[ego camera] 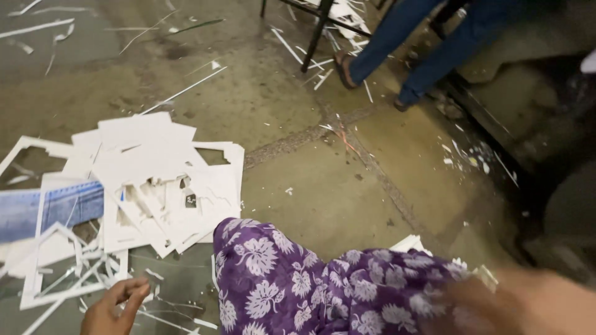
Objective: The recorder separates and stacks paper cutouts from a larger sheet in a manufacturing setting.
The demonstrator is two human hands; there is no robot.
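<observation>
Cardboard scraps [155, 180] are lying heaped on the floor [323, 186], just ahead of the left hand [115, 307], whose grip is hanging loosely open and empty. Right hand [534, 304] is blurring past, grip unreadable. Picking flat pieces probably means sliding fingertips under an edge.

Worn grey-brown concrete floor [323, 186], stained, crossed by rough seams; thin white strips [186, 90] scattered far across it; black metal stool legs [316, 31] at top; dark recess [528, 105] along right side; flat dim light.
</observation>
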